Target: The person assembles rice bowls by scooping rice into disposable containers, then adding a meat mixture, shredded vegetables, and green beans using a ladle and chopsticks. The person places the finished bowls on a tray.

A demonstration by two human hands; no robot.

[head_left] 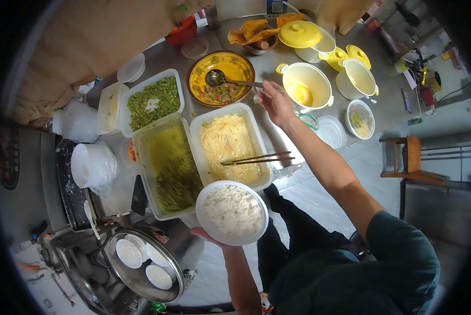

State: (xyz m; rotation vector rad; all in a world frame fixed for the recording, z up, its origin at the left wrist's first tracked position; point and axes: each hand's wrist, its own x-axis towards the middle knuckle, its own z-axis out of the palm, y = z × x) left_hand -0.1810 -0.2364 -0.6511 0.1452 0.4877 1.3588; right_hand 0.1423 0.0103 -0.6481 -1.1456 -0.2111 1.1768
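Left hand [206, 234] cups a bowl of rice [232, 212] from below; right hand [275, 102] pinches a spoon handle [241, 83] in the yellow dish [221, 77]; scoop level, keep the bowl close.

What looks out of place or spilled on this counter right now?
Nothing is spilled or damaged. The chopsticks lie loose across the rim of the noodle tray, jutting past its edge. The left hand holds the rice bowl level; the right hand grips the ladle handle.

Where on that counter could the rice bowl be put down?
Bare steel shows between the yellow dish and the yellow-handled pot, and near the clear lid. The tubs of shredded vegetable, greens and chopped greens sit edge to edge, crowded.
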